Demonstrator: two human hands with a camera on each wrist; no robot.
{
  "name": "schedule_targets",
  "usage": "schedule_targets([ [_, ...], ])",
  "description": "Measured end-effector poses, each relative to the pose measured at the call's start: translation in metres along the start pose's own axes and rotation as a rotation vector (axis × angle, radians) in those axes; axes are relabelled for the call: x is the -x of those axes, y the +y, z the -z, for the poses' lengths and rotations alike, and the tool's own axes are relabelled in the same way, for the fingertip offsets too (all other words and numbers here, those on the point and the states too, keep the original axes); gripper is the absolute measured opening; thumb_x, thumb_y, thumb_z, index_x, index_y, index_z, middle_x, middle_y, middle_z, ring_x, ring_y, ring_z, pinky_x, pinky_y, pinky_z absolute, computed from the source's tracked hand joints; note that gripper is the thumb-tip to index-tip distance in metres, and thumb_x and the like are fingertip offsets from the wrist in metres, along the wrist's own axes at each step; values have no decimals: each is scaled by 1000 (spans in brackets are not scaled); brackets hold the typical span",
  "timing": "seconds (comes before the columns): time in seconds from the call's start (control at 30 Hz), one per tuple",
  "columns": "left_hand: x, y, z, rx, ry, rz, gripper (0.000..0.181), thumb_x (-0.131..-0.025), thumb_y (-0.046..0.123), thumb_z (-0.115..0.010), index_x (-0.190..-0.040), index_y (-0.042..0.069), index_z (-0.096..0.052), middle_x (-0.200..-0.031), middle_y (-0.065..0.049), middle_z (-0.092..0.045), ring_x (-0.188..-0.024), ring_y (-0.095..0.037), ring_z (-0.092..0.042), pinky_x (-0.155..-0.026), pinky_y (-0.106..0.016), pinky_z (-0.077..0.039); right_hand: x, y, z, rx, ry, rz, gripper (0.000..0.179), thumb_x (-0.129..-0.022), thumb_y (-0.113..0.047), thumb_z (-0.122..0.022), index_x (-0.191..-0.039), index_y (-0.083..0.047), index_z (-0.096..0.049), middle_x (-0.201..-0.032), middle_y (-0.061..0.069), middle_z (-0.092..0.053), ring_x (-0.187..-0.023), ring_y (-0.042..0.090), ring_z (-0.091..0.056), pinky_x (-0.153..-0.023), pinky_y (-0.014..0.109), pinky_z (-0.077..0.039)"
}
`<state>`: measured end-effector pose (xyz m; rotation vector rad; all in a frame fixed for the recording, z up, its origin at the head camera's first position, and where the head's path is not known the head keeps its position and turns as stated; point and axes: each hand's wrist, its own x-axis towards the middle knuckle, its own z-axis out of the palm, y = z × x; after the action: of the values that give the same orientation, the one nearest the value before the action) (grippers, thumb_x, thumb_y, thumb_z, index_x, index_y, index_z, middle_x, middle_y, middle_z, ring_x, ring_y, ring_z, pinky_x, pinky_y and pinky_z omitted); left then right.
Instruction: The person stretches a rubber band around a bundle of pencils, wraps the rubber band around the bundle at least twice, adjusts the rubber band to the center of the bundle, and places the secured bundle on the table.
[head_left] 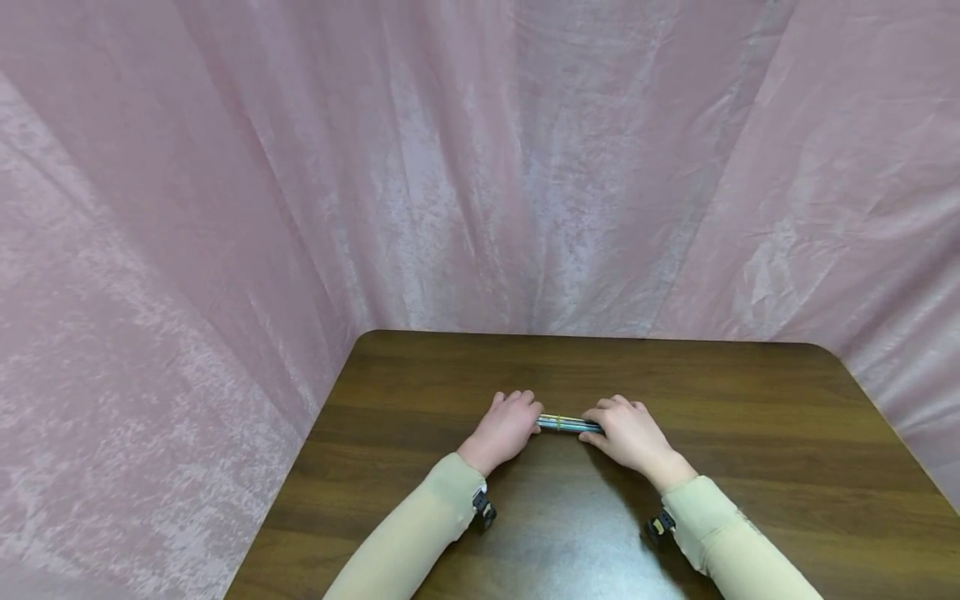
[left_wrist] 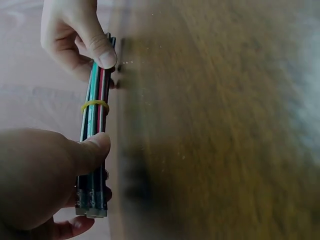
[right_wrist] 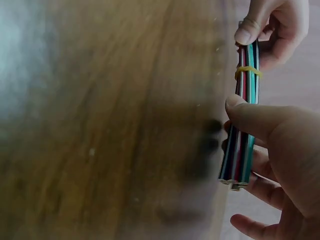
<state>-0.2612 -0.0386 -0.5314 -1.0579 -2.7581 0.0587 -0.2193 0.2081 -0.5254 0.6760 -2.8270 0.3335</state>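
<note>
A bundle of striped pencils (head_left: 558,423), teal, red, black and white, is bound round its middle by a yellow rubber band (left_wrist: 95,105). My left hand (head_left: 510,423) grips the bundle's left end, its thumb lying along the top in the left wrist view. Pale blunt tips of the pencils (left_wrist: 91,212) stick out past that hand. At the other end my right hand (head_left: 626,433) holds the bundle between thumb and fingers. Flat pencil ends (right_wrist: 233,183) show beyond its grip in the right wrist view. Some fingers are hidden behind the bundle.
Under both hands lies a brown wood-grain table (head_left: 420,367) with rounded far corners. Pink velvet curtains (head_left: 480,167) hang behind it and at its sides. Each wrist carries a small black camera, one by the left sleeve (head_left: 397,533) and one by the right sleeve (head_left: 742,542).
</note>
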Motion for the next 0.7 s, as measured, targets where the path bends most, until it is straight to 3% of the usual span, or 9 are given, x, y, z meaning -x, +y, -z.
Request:
schedule_targets([
  [0.43,-8,0,-7,24,-44,32,26,-98,34,-80,-119,20,-76,-108,3,-65,-102,-17,-61,-79,-36,-43,-3,7,-5,-35,14,-14,31,-89,-28,-89,-115,-13,-80,-106,5,-73,-99,31,-68,-79,55,-53],
  [0.7,-2,-6,-5,113,-92,55,44,-100,37,-77,-140,20,-68,-128,1,-65,-117,-19,-60,-89,-40,-46,2,11,-4,-35,2,-9,34,-91,-30,-87,-120,-13,-79,-109,5,-72,-103,32,-68,-81,57,-53],
])
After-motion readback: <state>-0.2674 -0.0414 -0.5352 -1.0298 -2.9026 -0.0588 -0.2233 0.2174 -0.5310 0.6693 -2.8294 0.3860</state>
